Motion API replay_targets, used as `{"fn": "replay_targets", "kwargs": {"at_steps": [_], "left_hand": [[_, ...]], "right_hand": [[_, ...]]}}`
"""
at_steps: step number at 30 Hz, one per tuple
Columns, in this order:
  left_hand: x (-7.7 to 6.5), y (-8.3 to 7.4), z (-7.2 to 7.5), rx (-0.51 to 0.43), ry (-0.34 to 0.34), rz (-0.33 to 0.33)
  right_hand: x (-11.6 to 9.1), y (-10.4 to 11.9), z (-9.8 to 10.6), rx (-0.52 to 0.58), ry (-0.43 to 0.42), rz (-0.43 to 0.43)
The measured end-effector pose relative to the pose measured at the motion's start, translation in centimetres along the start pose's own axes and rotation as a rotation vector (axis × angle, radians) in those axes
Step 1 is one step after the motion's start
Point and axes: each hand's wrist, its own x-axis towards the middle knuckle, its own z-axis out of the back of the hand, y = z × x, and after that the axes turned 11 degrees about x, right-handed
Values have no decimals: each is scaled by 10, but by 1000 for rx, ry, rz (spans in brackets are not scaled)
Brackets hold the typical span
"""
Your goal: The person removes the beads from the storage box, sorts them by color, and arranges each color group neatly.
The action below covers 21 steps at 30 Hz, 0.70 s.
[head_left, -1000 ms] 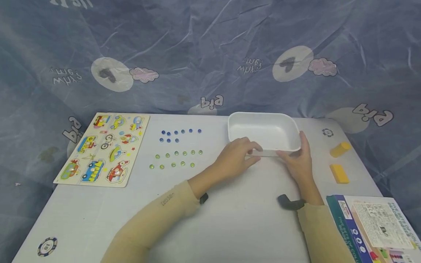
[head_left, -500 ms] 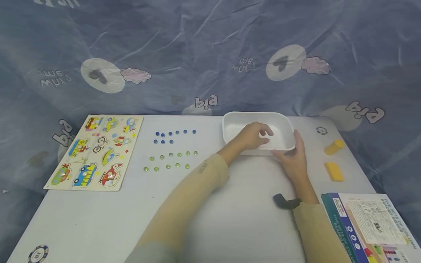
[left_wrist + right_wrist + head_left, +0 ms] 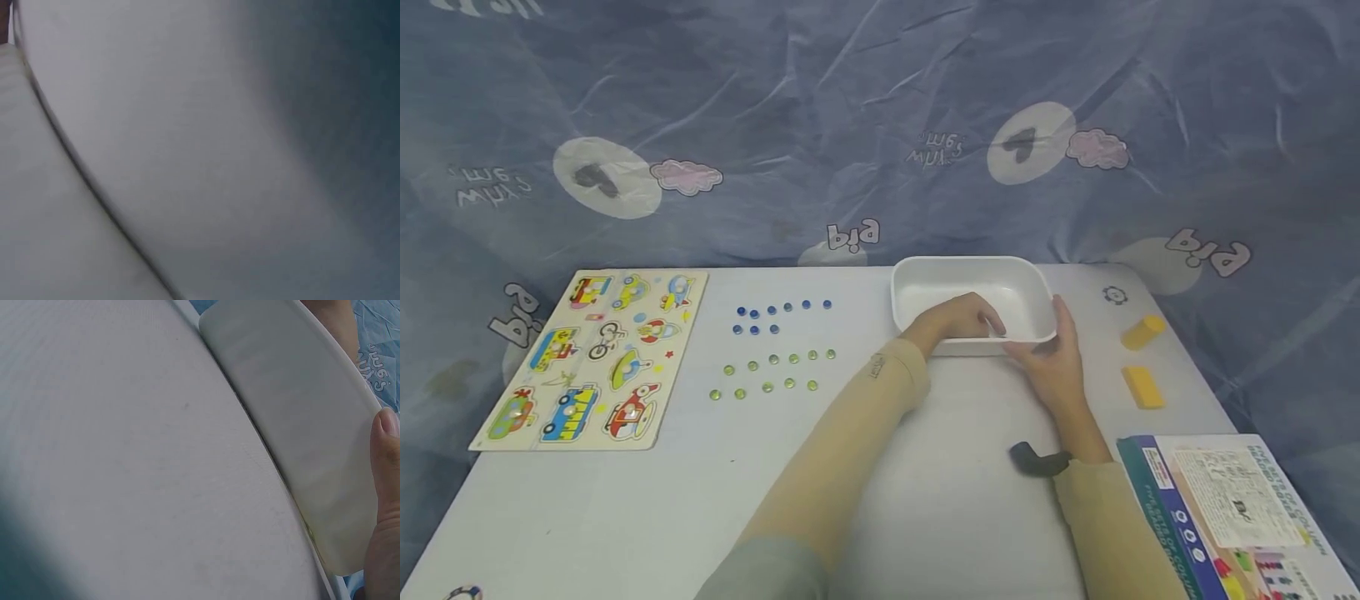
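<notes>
A white plastic box [image 3: 917, 287] stands at the back of the table, right of the middle. My right hand [image 3: 1056, 367] grips its near right corner; in the right wrist view the thumb [image 3: 384, 447] presses against the box wall. My left hand [image 3: 958, 317] reaches over the near rim into the box. Its fingers bend down toward the floor of the near right part, and whether they pinch anything is hidden. To the left lie blue glass beads [image 3: 772, 310] in two rows and green glass beads [image 3: 773, 359] in two rows. The left wrist view shows only sleeve and blurred cloth.
A wooden vehicle puzzle board [image 3: 587, 358] lies at the far left. On the right are a yellow cylinder [image 3: 1142, 332], a yellow block [image 3: 1143, 387] and a boxed set [image 3: 1232, 508] near the front. A patterned blue cloth [image 3: 775, 125] hangs behind the table.
My left hand has gone from the near rim into the box, and its fingers have now lowered toward the box floor. The right hand keeps its grip. The head view has shifted slightly.
</notes>
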Motion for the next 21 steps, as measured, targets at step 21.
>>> {"fn": "replay_targets", "kwargs": {"at_steps": [21], "left_hand": [[20, -7, -10, 67, 62, -6]], "right_hand": [[-3, 4, 2, -13, 11, 13]]}}
